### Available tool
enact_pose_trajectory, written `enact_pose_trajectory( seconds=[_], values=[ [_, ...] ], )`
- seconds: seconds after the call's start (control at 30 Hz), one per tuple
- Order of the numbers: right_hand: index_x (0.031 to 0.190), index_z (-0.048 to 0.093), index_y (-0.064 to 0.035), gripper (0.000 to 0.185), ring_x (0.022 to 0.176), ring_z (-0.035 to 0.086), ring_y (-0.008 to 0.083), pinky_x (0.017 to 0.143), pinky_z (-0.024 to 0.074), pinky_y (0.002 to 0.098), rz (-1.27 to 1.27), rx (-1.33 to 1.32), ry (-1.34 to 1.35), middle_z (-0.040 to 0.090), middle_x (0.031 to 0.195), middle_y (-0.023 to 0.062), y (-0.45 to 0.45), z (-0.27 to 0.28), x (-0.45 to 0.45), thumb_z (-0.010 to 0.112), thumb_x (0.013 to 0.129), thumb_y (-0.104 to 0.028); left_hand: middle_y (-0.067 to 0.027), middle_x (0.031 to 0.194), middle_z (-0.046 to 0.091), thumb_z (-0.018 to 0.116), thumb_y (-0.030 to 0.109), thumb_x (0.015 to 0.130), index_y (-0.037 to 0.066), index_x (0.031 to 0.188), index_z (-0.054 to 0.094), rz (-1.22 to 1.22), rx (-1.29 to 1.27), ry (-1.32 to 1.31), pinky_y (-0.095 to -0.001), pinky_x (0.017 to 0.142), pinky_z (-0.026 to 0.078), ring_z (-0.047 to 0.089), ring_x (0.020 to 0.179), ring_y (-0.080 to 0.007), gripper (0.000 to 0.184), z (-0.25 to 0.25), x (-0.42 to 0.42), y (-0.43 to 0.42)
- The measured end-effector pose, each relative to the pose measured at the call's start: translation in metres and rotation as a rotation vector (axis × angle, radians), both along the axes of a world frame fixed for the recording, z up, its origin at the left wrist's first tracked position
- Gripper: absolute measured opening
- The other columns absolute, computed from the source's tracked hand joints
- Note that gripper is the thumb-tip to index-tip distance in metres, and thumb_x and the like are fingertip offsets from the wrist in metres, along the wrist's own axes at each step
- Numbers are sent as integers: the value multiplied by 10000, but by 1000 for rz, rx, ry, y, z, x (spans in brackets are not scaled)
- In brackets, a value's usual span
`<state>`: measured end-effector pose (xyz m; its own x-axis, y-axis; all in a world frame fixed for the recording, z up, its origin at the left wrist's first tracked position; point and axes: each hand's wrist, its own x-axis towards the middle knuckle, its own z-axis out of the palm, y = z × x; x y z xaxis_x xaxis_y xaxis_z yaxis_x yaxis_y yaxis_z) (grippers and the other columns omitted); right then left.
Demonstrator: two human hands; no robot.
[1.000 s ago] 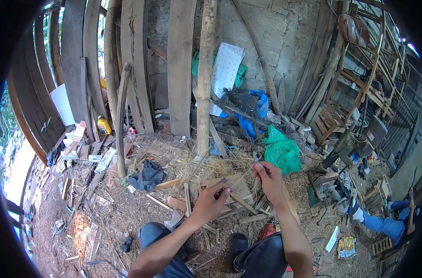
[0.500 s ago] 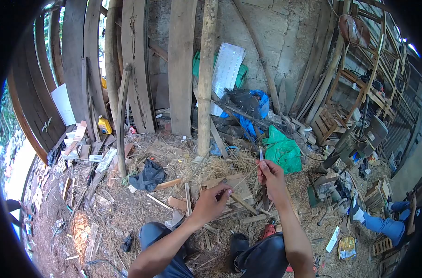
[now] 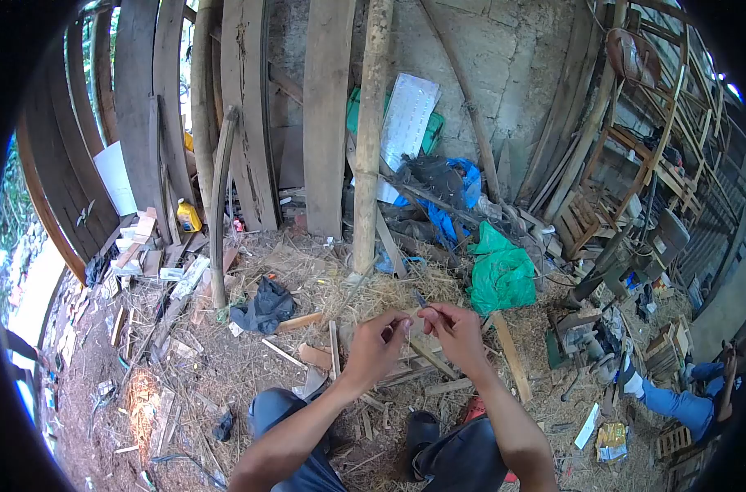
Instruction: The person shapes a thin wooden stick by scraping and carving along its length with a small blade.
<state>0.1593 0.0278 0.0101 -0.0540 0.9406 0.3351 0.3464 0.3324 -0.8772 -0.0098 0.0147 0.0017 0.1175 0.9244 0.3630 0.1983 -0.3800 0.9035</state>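
Observation:
Near the middle of the head view, my left hand [image 3: 379, 346] is closed, with thumb and fingers pinched on a thin pale strand. Just to its right, my right hand [image 3: 455, 332] is closed around a small knife [image 3: 420, 298], whose short blade points up and left. The two hands nearly touch. Below them lie wood pieces [image 3: 429, 354] and straw. My knees and dark boots show beneath my forearms.
A bamboo post [image 3: 368, 164] stands ahead, beside upright planks [image 3: 325, 123]. Behind my hands lie a green bag [image 3: 501, 275] and a black cloth [image 3: 264, 307]. A machine [image 3: 652, 254] stands at right; a person in jeans [image 3: 672, 403] sits at the far right.
My right hand has moved left, close to my left hand, with the knife in it. The view has shifted slightly.

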Motion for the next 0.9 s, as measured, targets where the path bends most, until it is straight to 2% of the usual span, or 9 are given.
enact_pose_trajectory(
  seconds=[0.2, 0.23, 0.37, 0.47, 0.53, 0.63, 0.77, 0.87, 0.9],
  values=[
    [932, 677, -20, 133, 558, 487, 52, 514, 385, 224, -68, 74, -67, 581, 614, 23, -5, 3, -6, 565, 904, -84, -112, 568, 546, 607, 97, 874, 21, 912, 642, 49, -1, 53, -299, 454, 357, 471, 462, -121, 92, 3, -3, -1],
    [932, 676, -18, 130, 554, 487, 53, 508, 384, 226, -46, 102, -133, 580, 610, 25, -7, 3, -7, 566, 901, -81, -121, 569, 548, 607, 93, 871, 23, 915, 640, 56, 25, 66, -305, 458, 367, 483, 459, -143, 89, 4, -3, -1],
    [906, 666, 16, 162, 551, 478, 51, 495, 368, 222, -147, 91, -92, 565, 614, 12, -9, 9, -11, 577, 920, -119, -144, 588, 563, 604, 78, 863, 25, 915, 633, 41, 168, 48, -326, 479, 400, 518, 466, -215, 79, 2, -2, 0],
    [904, 663, 23, 153, 553, 466, 48, 501, 363, 220, -31, 168, -216, 543, 604, 4, -11, 6, -16, 569, 918, -97, -151, 617, 574, 601, 67, 860, 22, 907, 622, 52, 106, 62, -337, 503, 419, 534, 491, -244, 69, -1, -3, 3],
    [897, 659, 26, 143, 561, 466, 46, 507, 362, 221, -172, 139, -6, 539, 607, 1, -6, 5, -14, 550, 914, -65, -152, 625, 578, 600, 65, 860, 20, 903, 617, 42, 131, 66, -340, 503, 417, 533, 493, -241, 65, 7, -5, 0],
    [926, 658, -2, 126, 558, 515, 67, 525, 404, 235, -91, 80, -108, 567, 614, 27, -5, -3, -12, 558, 900, -74, -152, 629, 579, 597, 60, 861, 18, 900, 610, 47, 118, 74, -343, 501, 410, 529, 495, -235, 59, 1, -6, 0],
    [918, 654, 0, 136, 553, 511, 73, 516, 396, 236, -129, 127, -23, 566, 621, 28, -3, -2, -13, 551, 908, -88, -146, 609, 564, 589, 53, 863, 18, 903, 609, 4, 128, 53, -337, 493, 397, 517, 491, -217, 57, 10, -7, -1],
    [903, 654, -4, 143, 541, 490, 73, 505, 381, 235, -95, 131, -110, 550, 607, 26, -6, 0, -11, 553, 913, -104, -139, 601, 552, 589, 51, 863, 14, 899, 602, 24, 48, 64, -328, 497, 395, 515, 498, -199, 54, 1, -9, 1],
    [897, 654, -5, 148, 533, 481, 78, 501, 377, 240, -124, 101, -40, 542, 601, 28, -6, 1, -10, 556, 915, -114, -139, 601, 552, 589, 51, 863, 14, 899, 602, 24, 48, 66, -328, 497, 395, 515, 498, -199, 54, 3, -8, 0]
  ],
)
